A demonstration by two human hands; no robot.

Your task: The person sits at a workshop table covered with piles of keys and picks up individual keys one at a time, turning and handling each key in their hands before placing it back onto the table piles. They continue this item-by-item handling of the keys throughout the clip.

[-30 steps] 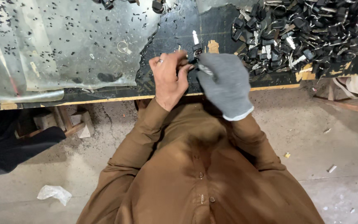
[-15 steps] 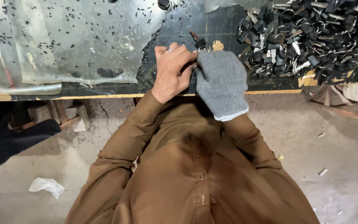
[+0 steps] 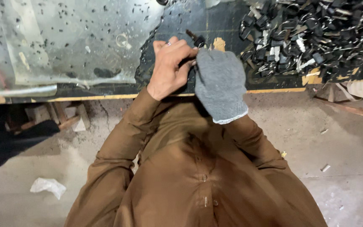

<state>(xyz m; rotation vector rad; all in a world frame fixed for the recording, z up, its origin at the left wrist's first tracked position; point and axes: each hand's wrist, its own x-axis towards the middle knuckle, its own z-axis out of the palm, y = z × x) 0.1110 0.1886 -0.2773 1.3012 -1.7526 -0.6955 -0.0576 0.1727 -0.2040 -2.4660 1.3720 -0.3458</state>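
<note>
My bare left hand point(image 3: 171, 67) and my right hand point(image 3: 220, 82), in a grey knit glove, meet over the dark worktable point(image 3: 156, 86) near its front edge. Between them they grip a small black key-like part point(image 3: 196, 40) whose dark metal end sticks out above the glove. The left fingers curl around the part's near side; the gloved fingers close on it from the right. Most of the part is hidden by the two hands.
A big heap of black key-like parts point(image 3: 311, 35) lies on the table at the right. A clear plastic sheet point(image 3: 59, 42) speckled with dark bits covers the table's left. Below are the concrete floor, wooden scraps point(image 3: 70, 120) and a crumpled white wrapper point(image 3: 48, 186).
Both hands stayed together on the small part while turning it slightly; the light metal blade seen sticking up a second ago is now hidden. The camera view shifted a little.
</note>
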